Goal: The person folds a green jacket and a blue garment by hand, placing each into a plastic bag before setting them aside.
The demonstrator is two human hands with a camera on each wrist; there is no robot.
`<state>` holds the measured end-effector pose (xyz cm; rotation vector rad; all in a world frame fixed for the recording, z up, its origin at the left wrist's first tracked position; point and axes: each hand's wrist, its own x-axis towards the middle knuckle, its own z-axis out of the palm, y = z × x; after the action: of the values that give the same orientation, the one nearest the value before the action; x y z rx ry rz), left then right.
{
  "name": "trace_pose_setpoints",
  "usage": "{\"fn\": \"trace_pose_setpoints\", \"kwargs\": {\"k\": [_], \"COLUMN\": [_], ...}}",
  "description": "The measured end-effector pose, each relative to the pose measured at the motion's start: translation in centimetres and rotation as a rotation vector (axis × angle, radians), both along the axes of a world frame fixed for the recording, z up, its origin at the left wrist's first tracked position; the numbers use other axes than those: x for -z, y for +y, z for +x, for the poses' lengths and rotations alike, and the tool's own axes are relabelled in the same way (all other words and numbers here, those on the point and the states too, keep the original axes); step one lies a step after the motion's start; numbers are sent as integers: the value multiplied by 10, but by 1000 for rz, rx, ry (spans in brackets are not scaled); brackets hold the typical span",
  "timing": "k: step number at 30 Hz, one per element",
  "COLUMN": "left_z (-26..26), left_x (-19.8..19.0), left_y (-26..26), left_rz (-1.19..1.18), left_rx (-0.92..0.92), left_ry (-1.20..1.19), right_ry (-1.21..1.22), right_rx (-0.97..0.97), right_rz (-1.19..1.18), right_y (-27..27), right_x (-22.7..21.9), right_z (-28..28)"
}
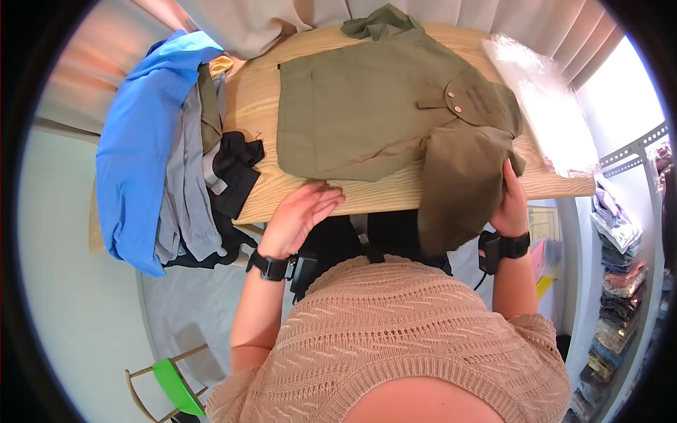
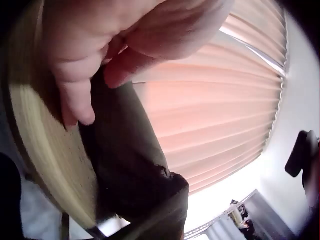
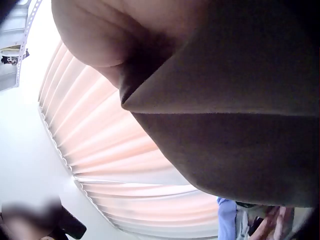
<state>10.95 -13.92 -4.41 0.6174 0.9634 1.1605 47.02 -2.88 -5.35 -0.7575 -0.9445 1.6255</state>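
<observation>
Olive shirt hides the right hand's grip on its sleeve; left hand lies flat.

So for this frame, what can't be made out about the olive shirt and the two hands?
- Right hand fingertips: head view, hidden behind the olive shirt sleeve; right wrist view is filled by cloth held too close.
- Print on the round patch: head view, too small to read.
- Clothes pile at the table edge: lower garments covered by the blue one.
- Left hand: left wrist view cuts off most fingers at the top edge.
</observation>
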Motion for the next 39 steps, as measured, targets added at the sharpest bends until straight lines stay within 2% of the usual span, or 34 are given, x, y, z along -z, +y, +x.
{"fn": "trace_pose_setpoints", "kwargs": {"k": [1, 2, 3, 5, 6, 7, 9, 10, 12, 13, 15, 16, 17, 19, 21, 22, 23, 25, 26, 27, 28, 30, 35, 37, 38, 39], "left_z": [5, 8, 14, 21, 19, 17, 17, 14, 9, 5, -4, -6, -10, -10, -18, -30, -21, -41, -42, -40, -38, -36, -38, -41, -52, -55], "left_x": [0, 6, 8, 11, 13, 15, 16, 17, 25, 28, 31, 32, 32, 6, -18, -23, -44, -36, -31, -27, -22, -8, 0, -4, 5, 8], "left_y": [9, 19, 29, 49, 57, 63, 74, 81, 94, 97, 100, 101, 99, 85, 58, 44, 30, 4, -5, -12, -17, -24, -27, -30, -33, -32], "left_rz": [37, 89, 99, 155, 122, 128, 112, 111, 141, 138, 242, 185, 178, -3, 41, 32, 6, -82, -92, -119, -143, -124, -5, 32, 139, 246], "left_rx": [3, -31, -32, -353, -372, -372, -393, -392, -406, -406, -146, -209, -211, -383, -387, -356, -429, -413, -409, -389, -360, -350, -352, -314, -240, -167], "left_ry": [-69, -137, -134, -259, -328, -324, -527, -522, -749, -748, -867, -765, -765, -191, -30, 102, 203, 439, 435, 553, 670, 652, 581, 561, 625, 691], "right_ry": [-168, 322, 324, 374, 378, 404, 435, 448, 463, 482, 500, 501, 502, 463, 417, 242, 68, -11, -87, -95, -204, -373, -499, -456, -462, -735], "right_rx": [29, -160, -164, -127, -131, -152, -173, -159, -145, -150, -154, -155, -155, -114, -76, -28, 18, -15, -45, -39, -110, -179, -185, -407, -392, -414], "right_rz": [203, -96, -87, -137, -132, -147, -163, -194, -228, -218, -215, -204, -193, -194, -202, -181, -158, -197, -227, -238, -271, -319, -338, -331, -333, -185], "right_y": [4, 2, 4, 7, 7, 6, 4, 3, 0, -2, -4, -5, -6, -8, -13, -17, -21, -32, -35, -37, -39, -44, -60, -69, -74, -79], "right_x": [-8, -24, -25, -22, -22, -20, -15, -11, -5, -2, 0, 1, 1, 1, -2, -6, -10, -17, -18, -16, -12, 1, 62, 75, 80, 84], "right_z": [-10, -15, -19, -23, -23, -22, -21, -19, -17, -16, -14, -12, -10, -4, 4, 8, 10, 16, 18, 21, 26, 32, 60, 65, 64, 62]}}
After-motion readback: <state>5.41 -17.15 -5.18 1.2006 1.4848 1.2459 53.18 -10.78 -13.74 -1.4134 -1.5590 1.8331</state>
